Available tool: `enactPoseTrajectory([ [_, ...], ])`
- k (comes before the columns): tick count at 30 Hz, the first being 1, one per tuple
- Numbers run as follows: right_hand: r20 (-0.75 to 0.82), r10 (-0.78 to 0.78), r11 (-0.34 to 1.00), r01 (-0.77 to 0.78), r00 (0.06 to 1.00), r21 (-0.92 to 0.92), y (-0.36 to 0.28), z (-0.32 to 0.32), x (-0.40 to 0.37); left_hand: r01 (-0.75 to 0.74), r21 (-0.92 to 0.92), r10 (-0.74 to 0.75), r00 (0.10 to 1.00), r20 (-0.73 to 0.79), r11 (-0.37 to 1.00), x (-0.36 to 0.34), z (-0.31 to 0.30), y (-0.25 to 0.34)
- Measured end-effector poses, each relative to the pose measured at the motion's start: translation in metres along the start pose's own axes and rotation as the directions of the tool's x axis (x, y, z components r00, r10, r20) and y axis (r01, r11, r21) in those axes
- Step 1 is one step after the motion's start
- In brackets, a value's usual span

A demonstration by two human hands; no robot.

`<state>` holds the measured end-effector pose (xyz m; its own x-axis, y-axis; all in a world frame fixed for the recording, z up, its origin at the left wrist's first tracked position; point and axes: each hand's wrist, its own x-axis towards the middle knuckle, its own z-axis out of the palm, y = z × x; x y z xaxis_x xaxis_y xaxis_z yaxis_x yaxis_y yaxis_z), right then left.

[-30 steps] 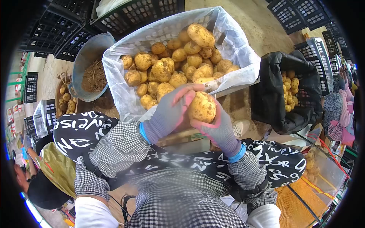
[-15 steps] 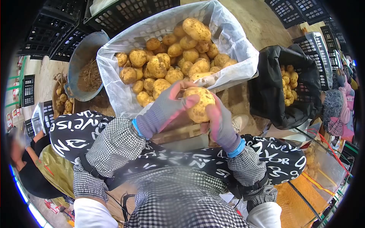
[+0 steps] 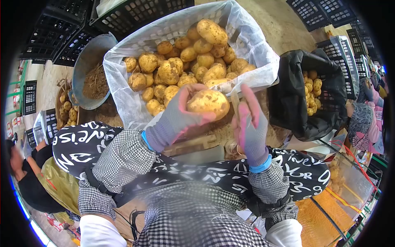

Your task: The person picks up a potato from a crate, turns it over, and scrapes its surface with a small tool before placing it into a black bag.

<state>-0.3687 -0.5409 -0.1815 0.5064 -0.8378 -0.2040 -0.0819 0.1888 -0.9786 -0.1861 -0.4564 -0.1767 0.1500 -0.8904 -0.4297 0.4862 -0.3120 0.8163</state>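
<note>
My left hand [image 3: 181, 117], in a grey and pink glove, grips a large dirt-spotted potato [image 3: 208, 105] between thumb and fingers. Just right of that potato is my right hand [image 3: 251, 125], gloved alike, apart from it with its fingers spread and the palm turned toward it. Beyond both hands stands a crate with a white cloth liner [image 3: 123, 88], holding a heap of potatoes [image 3: 168, 73]. The held potato is near the liner's front edge.
At the right is a black-lined crate [image 3: 288, 96] with smaller potatoes. A blue-grey tub [image 3: 80, 74] with soil stands left, beside more potatoes [image 3: 67, 111]. Black crates [image 3: 140, 16] are behind. Another person [image 3: 31, 181] is at the far left, and others are at the far right.
My right hand has let go of the potato, moved right and spread its fingers. The potato has shifted slightly left and turned sideways in my left hand.
</note>
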Motion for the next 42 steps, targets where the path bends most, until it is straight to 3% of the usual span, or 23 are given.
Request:
enactPoseTrajectory([
  [4, 0.016, 0.097, 0.995, -0.097, 0.995, -0.017, 0.005, 0.007, -0.009, 0.026, -0.059, -0.026, 1.0, 0.0, 0.998, 0.0, 0.001, -0.006],
  [6, 0.034, 0.006, 0.999, -0.005, 0.999, -0.041, 0.016, 0.009, -0.015, 0.035, -0.043, -0.035, 0.999, -0.001, 0.998, 0.0, 0.003, -0.01],
  [9, 0.063, -0.203, 0.934, 0.212, 0.977, -0.289, 0.023, 0.013, -0.016, 0.045, 0.032, -0.044, 0.999, -0.023, 0.998, 0.001, 0.001, -0.014],
  [11, 0.021, -0.191, 0.926, 0.187, 0.981, -0.328, 0.018, 0.014, -0.014, 0.032, 0.067, -0.03, 0.999, -0.028, 0.997, 0.002, -0.001, -0.017],
  [13, -0.084, -0.001, 0.986, -0.013, 0.996, -0.168, 0.0, 0.012, -0.009, 0.043, 0.035, -0.043, 0.999, -0.023, 0.998, 0.001, 0.002, -0.013],
  [17, -0.008, -0.128, 0.962, 0.122, 0.992, -0.243, 0.018, 0.009, -0.012, 0.026, -0.009, -0.026, 0.999, -0.02, 1.0, 0.001, 0.005, -0.014],
  [21, 0.076, -0.388, 0.812, 0.38, 0.918, -0.443, 0.026, 0.008, -0.009, 0.063, -0.015, -0.063, 0.997, -0.036, 0.998, 0.001, 0.008, -0.012],
  [23, -0.002, -0.312, 0.893, 0.293, 0.95, -0.343, 0.023, 0.006, -0.005, 0.099, -0.081, -0.101, 0.995, -0.023, 0.992, -0.002, 0.01, -0.008],
  [24, -0.05, -0.129, 0.973, 0.117, 0.99, -0.197, 0.013, 0.005, -0.006, 0.089, -0.06, -0.091, 0.996, -0.024, 0.994, -0.002, 0.008, -0.009],
  [26, -0.076, -0.021, 0.992, 0.012, 0.997, -0.123, 0.012, 0.004, -0.006, 0.066, -0.019, -0.067, 0.998, -0.023, 0.998, 0.0, 0.006, -0.012],
  [29, -0.05, -0.186, 0.936, 0.162, 0.981, -0.311, 0.027, 0.006, -0.007, 0.082, -0.042, -0.083, 0.996, -0.026, 0.996, -0.002, 0.006, -0.011],
  [32, -0.041, -0.157, 0.928, 0.133, 0.987, -0.348, 0.026, 0.004, -0.007, 0.101, -0.074, -0.103, 0.994, -0.02, 0.992, -0.003, 0.007, -0.01],
  [37, -0.066, -0.02, 0.967, 0.003, 0.998, -0.254, 0.02, 0.01, -0.008, 0.116, -0.087, -0.118, 0.993, -0.02, 0.99, -0.004, 0.005, -0.011],
  [42, 0.052, 0.012, 0.995, -0.007, 0.999, -0.097, 0.019, 0.017, -0.015, 0.18, -0.046, -0.181, 0.983, -0.036, 0.983, -0.003, 0.003, -0.017],
])
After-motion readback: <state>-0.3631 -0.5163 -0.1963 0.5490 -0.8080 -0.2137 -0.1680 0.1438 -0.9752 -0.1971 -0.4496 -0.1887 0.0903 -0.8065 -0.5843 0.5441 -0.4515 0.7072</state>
